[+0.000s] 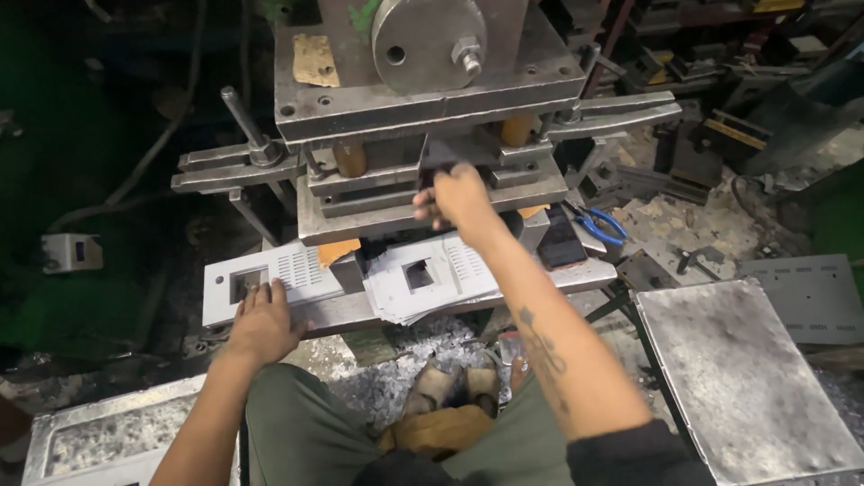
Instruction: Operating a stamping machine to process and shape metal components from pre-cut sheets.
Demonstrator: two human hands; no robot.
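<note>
Steel punched plate point(270, 281) lies near left under the left hand point(263, 322), fingers spread flat on it. Right hand point(461, 198) reaches into the press point(423, 135), fingers pinching a dark piece; best kept clear of the die.

The right hand point(461, 200) reaches into the grey steel press point(423, 108); under the left hand's point(263, 317) fingers lies a flat perforated grey metal plate point(270, 279).

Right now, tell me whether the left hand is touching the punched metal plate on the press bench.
Touching. The head view shows the left hand lying flat on the punched metal plate, fingers over its near edge.
</note>
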